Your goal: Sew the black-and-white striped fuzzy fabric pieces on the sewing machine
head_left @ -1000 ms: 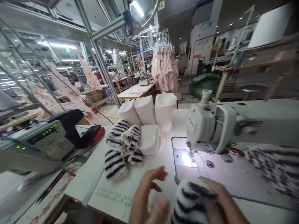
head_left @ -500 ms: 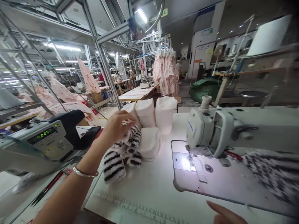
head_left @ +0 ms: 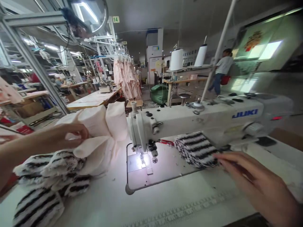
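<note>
While I watch from afar, left hand: curled, pinching a fold of white cloth between fingers and thumb.
Right hand: open, fingers stretched out just beside the striped fabric; I can't tell whether they touch it.
Striped fabric: flat on the machine bed, under the arm, right of the needle.
Machine: JUKI sewing machine, its presser foot lit by the lamp.
Bundles: striped bundles heaped on the table, below my left hand, the white cloth against them.
Far off: pink garments hanging, green sack, co-worker standing.
</note>
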Tool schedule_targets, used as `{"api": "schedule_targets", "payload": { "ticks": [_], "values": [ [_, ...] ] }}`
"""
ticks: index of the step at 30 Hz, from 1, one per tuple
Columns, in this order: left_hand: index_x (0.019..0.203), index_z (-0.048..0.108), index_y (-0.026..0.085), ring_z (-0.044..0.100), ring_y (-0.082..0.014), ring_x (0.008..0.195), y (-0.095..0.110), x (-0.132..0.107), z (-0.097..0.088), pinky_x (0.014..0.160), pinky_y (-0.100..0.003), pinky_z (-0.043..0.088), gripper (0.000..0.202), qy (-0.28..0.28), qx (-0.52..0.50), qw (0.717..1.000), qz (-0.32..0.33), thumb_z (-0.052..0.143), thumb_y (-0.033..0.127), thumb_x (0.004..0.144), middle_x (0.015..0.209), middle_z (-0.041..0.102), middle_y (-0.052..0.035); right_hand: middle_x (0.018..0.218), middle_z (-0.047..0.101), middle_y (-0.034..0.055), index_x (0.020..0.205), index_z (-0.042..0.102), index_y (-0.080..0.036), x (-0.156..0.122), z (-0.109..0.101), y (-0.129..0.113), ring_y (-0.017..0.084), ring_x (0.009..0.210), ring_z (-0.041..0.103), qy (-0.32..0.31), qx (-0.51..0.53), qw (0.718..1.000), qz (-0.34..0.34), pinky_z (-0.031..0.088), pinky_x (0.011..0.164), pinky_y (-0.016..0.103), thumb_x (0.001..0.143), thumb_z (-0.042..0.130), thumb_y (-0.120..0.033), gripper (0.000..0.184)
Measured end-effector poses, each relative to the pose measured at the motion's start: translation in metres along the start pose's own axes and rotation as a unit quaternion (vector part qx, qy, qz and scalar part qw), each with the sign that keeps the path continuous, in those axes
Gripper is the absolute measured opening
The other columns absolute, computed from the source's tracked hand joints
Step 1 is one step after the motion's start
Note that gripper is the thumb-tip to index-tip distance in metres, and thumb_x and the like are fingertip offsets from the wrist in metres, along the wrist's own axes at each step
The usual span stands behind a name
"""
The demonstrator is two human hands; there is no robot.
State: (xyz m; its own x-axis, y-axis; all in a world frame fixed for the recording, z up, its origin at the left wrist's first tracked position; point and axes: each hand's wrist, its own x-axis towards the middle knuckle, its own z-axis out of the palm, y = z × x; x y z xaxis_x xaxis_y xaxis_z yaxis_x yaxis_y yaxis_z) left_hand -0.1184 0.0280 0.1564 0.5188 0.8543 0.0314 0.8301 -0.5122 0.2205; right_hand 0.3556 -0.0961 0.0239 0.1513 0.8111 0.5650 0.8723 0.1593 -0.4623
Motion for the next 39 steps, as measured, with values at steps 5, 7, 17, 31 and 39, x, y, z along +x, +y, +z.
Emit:
{"api": "schedule_targets", "payload": {
  "ticks": [5,7,17,31,39],
  "values": [
    [0.081,0.065,0.022,0.057,-0.0146,0.076,0.059,0.006,0.013,0.069,-0.019,0.042,0.017,-0.086,-0.048,0.995,0.001,0.054,0.034,0.077,0.08,0.065,0.0002,0.101,0.062,0.0079,0.096,0.065,-0.024,0.03,0.014,0.009,0.026,0.094,0.06,-0.052,-0.032,0.994,-0.095,0.048,0.078,0.04,0.086,0.046,-0.04,0.027],
    [0.084,0.063,0.023,0.058,-0.0148,0.077,0.081,0.006,0.049,0.068,-0.021,0.043,0.015,-0.141,-0.048,0.989,-0.023,0.051,0.029,0.079,0.085,0.064,0.0001,0.092,0.063,0.0072,0.086,0.064,-0.023,0.033,0.024,0.014,0.026,0.088,0.059,-0.074,-0.029,0.992,-0.096,0.046,0.077,0.041,0.084,0.047,-0.034,0.02],
    [0.101,0.064,0.015,0.063,-0.0189,0.08,0.192,0.024,0.158,0.074,-0.03,0.049,0.038,-0.227,-0.658,0.716,-0.062,0.064,0.046,0.078,0.09,0.067,-0.0095,0.095,0.059,0.0033,0.088,0.055,-0.024,0.05,0.0,-0.029,0.018,0.09,0.056,-0.035,-0.005,0.996,-0.077,0.044,0.073,0.028,0.092,0.044,-0.028,0.012],
    [0.111,0.057,0.016,0.065,-0.018,0.085,0.151,-0.007,0.162,0.073,-0.027,0.052,0.031,-0.055,-0.773,0.613,-0.153,0.066,0.021,0.081,0.1,0.066,-0.0085,0.092,0.063,0.0006,0.135,0.038,-0.031,-0.041,0.067,-0.1,0.012,0.075,0.061,-0.311,0.447,0.813,0.208,0.051,0.065,0.024,0.089,0.048,-0.034,0.047],
    [0.108,0.05,0.017,0.059,-0.0176,0.079,0.105,-0.023,0.164,0.069,-0.028,0.048,0.029,-0.029,-0.462,0.876,-0.133,0.056,0.019,0.08,0.087,0.061,-0.002,0.091,0.057,0.0008,0.126,0.048,-0.027,-0.031,0.103,-0.128,0.012,0.071,0.059,-0.339,0.329,0.876,0.095,0.051,0.07,0.028,0.081,0.052,-0.021,0.046]
  ]
}}
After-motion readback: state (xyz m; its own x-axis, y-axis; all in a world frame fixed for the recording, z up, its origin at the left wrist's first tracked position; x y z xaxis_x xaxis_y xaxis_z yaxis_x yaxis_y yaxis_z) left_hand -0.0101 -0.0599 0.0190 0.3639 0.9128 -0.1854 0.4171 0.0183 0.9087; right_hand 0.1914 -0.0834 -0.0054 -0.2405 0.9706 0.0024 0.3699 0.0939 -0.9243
